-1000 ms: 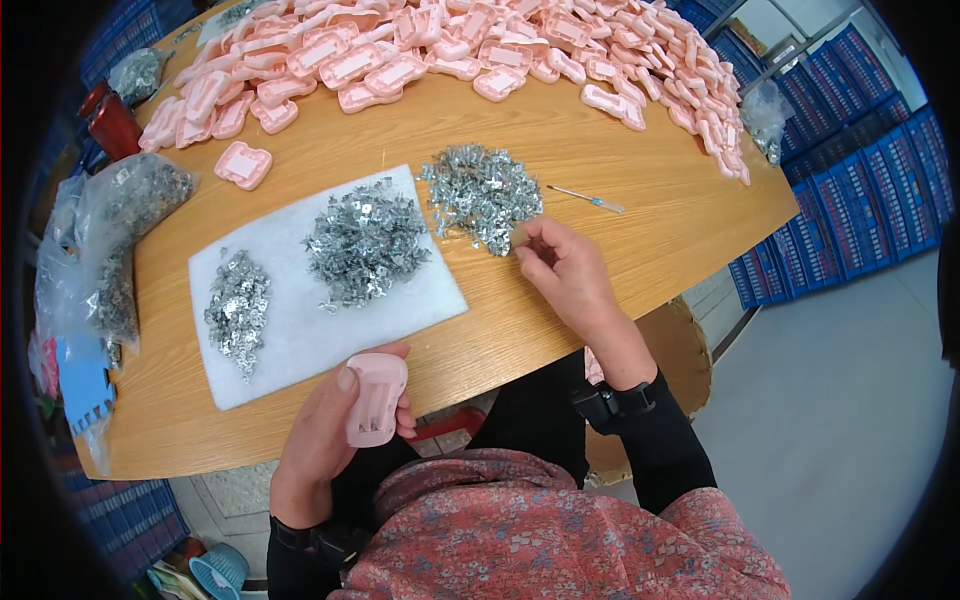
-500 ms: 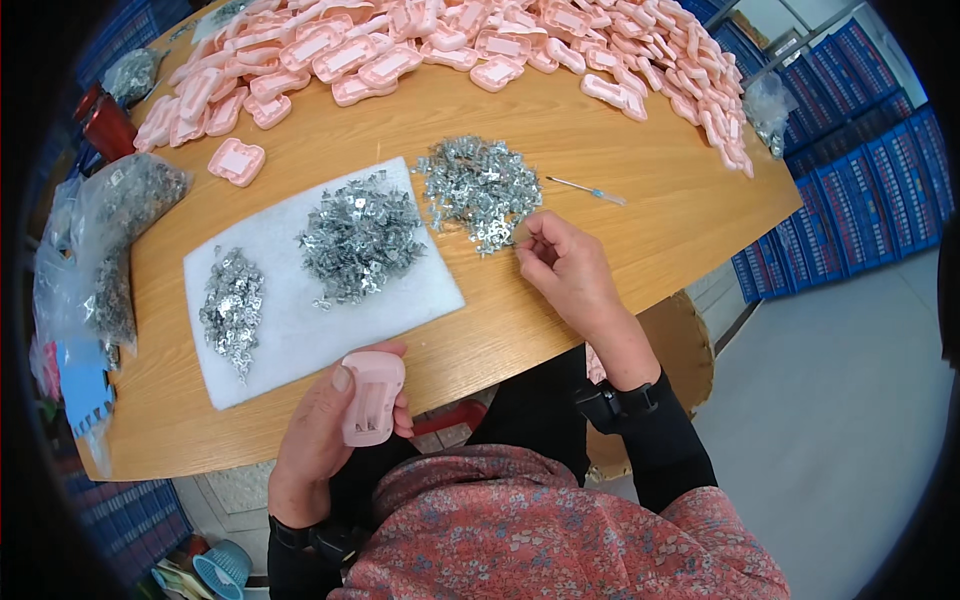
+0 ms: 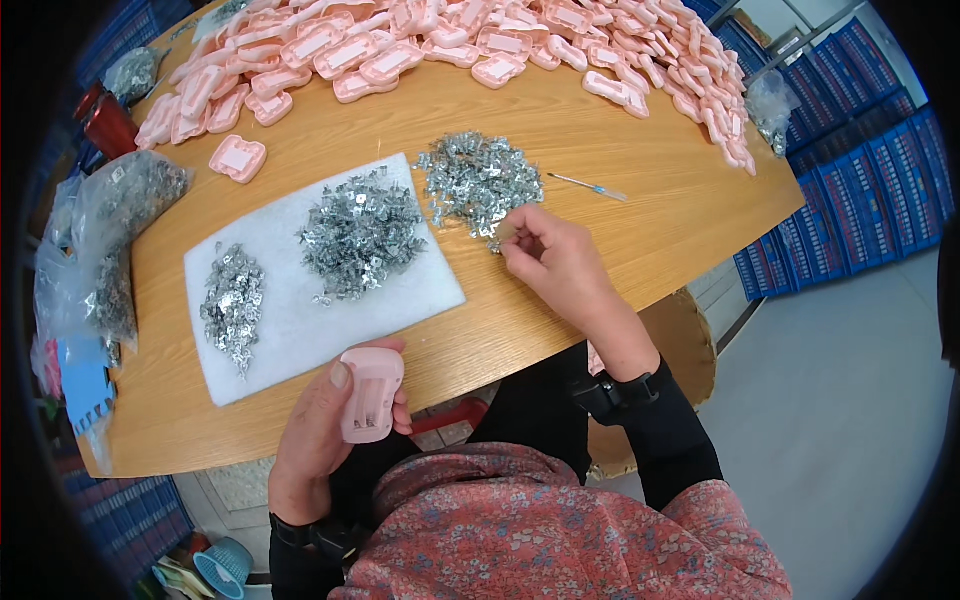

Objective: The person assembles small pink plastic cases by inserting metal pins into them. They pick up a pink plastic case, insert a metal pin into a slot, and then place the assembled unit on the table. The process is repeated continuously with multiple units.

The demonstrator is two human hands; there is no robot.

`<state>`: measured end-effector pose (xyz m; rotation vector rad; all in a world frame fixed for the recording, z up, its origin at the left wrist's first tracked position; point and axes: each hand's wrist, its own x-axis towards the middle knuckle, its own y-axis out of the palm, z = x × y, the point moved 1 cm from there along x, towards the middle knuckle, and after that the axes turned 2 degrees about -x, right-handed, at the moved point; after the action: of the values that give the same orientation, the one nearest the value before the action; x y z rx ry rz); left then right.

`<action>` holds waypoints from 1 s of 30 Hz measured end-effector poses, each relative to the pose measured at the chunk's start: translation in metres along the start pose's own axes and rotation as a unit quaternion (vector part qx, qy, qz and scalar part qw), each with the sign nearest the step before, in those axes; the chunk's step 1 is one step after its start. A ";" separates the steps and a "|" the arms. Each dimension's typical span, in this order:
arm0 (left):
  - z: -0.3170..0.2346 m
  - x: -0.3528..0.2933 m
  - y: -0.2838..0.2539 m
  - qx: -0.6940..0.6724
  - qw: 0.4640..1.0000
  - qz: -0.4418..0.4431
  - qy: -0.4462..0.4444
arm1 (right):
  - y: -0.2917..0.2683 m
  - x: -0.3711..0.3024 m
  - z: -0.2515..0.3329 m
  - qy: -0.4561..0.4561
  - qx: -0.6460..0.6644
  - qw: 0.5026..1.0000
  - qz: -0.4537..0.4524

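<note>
My left hand is closed round a pink plastic casing, held near the table's front edge with its hollow side up. Small metal bits show at the near end of its recess. At the near edge of a heap of small metal contact pieces, my right hand has thumb and fingers pinched together. Whatever sits between those fingertips is too small to make out. Two more piles of metal pieces, a large one and a narrow one, lie on a white foam sheet.
Pink casings are heaped along the far side, and a single casing lies apart. A thin pen-like tool rests right of the metal heap. Clear bags of metal parts and a red container stand at left.
My right hand has shifted slightly left along the near edge of the metal heap, still pinched. My left hand and the casing have hardly moved.
</note>
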<state>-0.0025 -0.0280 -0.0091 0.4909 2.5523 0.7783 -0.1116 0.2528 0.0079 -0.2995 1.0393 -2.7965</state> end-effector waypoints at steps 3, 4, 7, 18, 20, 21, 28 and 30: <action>-0.001 -0.001 0.001 -0.010 1.000 -0.002 0.000 | -0.004 -0.001 -0.006 0.054 0.109 0.993 0.008; -0.001 -0.001 0.002 -0.027 1.000 -0.001 0.001 | -0.004 -0.001 -0.009 0.060 0.144 0.988 0.006; -0.004 -0.001 0.005 0.041 0.999 -0.017 0.007 | -0.005 -0.002 -0.011 0.080 0.253 0.964 0.016; -0.011 0.044 0.045 0.112 0.982 -0.069 0.131 | 0.005 -0.037 0.056 0.067 0.260 0.947 0.178; -0.009 0.043 0.046 0.123 0.983 -0.059 0.123 | 0.003 -0.039 0.061 0.072 0.255 0.943 0.200; -0.007 0.042 0.044 0.125 0.983 -0.061 0.121 | 0.003 -0.039 0.062 0.082 0.276 0.936 0.205; 0.004 0.034 0.042 0.106 0.985 -0.085 0.108 | 0.020 -0.039 0.059 0.096 0.361 0.911 0.173; 0.007 0.033 0.038 0.061 0.987 -0.102 0.110 | 0.025 -0.044 0.058 0.088 0.367 0.917 0.132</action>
<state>-0.0194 0.0193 -0.0018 0.1842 2.8119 0.6345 -0.0541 0.2065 0.0289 0.1736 -0.0143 -2.7451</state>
